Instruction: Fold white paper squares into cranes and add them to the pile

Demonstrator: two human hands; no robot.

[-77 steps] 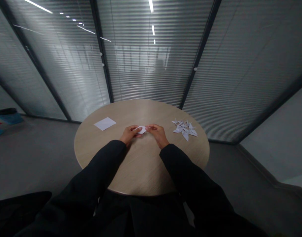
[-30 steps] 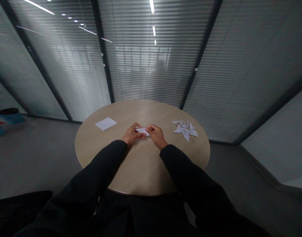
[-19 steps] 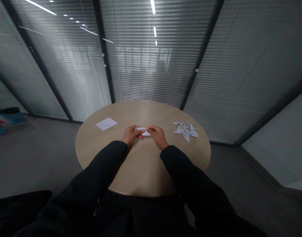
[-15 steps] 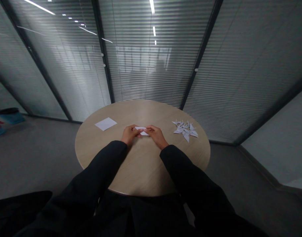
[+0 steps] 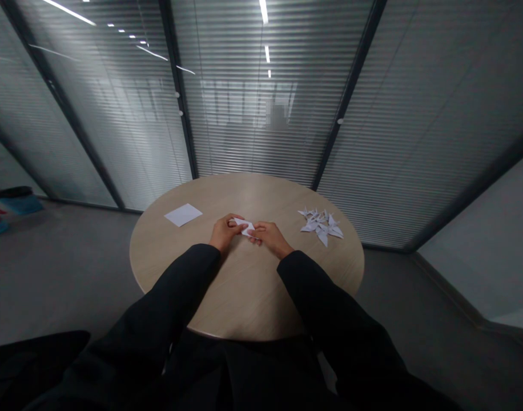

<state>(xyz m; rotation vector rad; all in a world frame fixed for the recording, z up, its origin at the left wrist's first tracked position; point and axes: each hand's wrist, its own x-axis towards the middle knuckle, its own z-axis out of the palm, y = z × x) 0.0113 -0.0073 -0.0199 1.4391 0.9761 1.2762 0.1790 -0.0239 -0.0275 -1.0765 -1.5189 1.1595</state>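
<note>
White folded paper (image 5: 246,228) sits between the hands, its left end pinched in the fingers of the left hand (image 5: 224,232). The right hand (image 5: 270,237) has its fingertips at the paper's right end, though whether they grip it is hard to tell. A heap of finished paper cranes (image 5: 321,226) lies on the right of the wooden counter (image 5: 244,291), and one flat square sheet (image 5: 183,214) lies unfolded on the left. Glass partitions with blinds (image 5: 261,131) stand beyond, above a grey floor (image 5: 64,274).

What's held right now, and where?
Folded white paper, pinched at its left end by the left hand; the right hand nears its right end, contact unclear.
</note>
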